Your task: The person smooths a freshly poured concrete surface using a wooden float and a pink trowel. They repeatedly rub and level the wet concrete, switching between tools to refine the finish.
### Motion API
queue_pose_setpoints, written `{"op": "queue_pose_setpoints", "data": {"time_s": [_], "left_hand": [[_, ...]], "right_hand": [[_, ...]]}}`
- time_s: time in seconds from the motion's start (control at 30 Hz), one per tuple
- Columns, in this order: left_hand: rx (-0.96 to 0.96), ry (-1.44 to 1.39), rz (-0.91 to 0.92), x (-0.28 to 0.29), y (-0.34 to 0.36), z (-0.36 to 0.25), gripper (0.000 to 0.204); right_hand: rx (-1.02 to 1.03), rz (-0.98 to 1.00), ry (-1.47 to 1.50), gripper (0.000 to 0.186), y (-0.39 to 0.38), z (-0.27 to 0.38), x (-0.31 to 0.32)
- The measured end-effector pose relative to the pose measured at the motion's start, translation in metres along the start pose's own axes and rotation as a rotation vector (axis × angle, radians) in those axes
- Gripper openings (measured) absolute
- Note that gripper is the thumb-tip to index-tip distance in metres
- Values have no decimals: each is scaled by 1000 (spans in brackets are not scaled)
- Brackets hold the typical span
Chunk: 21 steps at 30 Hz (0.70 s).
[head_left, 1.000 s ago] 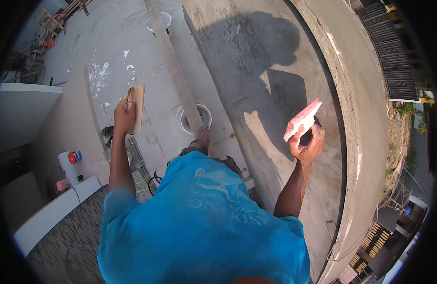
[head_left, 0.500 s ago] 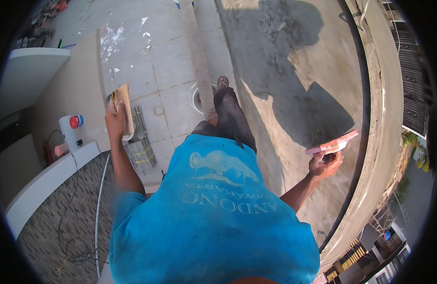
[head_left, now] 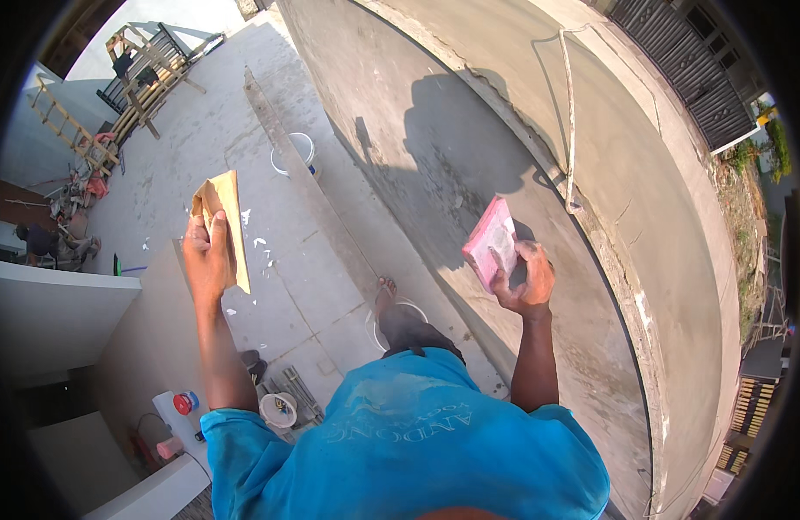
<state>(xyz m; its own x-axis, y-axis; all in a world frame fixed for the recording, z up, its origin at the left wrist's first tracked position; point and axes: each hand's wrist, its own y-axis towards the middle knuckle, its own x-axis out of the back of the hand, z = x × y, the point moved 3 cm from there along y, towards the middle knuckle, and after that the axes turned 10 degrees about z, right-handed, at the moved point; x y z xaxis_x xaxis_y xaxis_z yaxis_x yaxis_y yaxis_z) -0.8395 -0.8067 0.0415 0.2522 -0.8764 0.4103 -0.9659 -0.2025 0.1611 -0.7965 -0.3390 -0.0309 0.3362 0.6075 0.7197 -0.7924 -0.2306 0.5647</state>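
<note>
My left hand (head_left: pixel 207 260) is closed round a folded tan sheet (head_left: pixel 235 230), thumb on its face, above the grey tiled floor. Out to the right, my right hand (head_left: pixel 525 282) grips a flat pink block (head_left: pixel 493 238) smeared with white, which looks like a sanding block or float. The block is tilted up in front of the grey plastered wall (head_left: pixel 573 347) and its shadow; whether it touches the wall I cannot tell. One foot (head_left: pixel 386 289) in a sandal is on or beside a long narrow plank (head_left: pixel 330 212).
White buckets (head_left: pixel 293 154) stand by the plank, one under my legs. White flakes lie on the floor. A pail (head_left: pixel 278 410) and bundled strips (head_left: pixel 300 390) sit at lower left. Far left are a crouching person (head_left: pixel 48 243), a ladder (head_left: pixel 75 130) and a wooden frame (head_left: pixel 148 78). A pale hose (head_left: pixel 571 130) hangs over the wall.
The view has swung, bringing the far yard and ladder into sight. My right hand has come inward and forward, its pink block turned from nearly level to steeply tilted. Both hands keep their hold.
</note>
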Motion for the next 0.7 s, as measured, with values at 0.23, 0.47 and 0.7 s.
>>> {"op": "queue_pose_setpoints", "data": {"time_s": [0.23, 0.47, 0.7], "left_hand": [[122, 58, 197, -28, 95, 53, 27], [385, -431, -47, 17, 71, 142, 25], [464, -501, -59, 36, 120, 174, 26]], "right_hand": [[-107, 165, -87, 56, -22, -22, -24], [-218, 196, -175, 54, -28, -20, -24], [-352, 87, -155, 54, -20, -19, -35]]}}
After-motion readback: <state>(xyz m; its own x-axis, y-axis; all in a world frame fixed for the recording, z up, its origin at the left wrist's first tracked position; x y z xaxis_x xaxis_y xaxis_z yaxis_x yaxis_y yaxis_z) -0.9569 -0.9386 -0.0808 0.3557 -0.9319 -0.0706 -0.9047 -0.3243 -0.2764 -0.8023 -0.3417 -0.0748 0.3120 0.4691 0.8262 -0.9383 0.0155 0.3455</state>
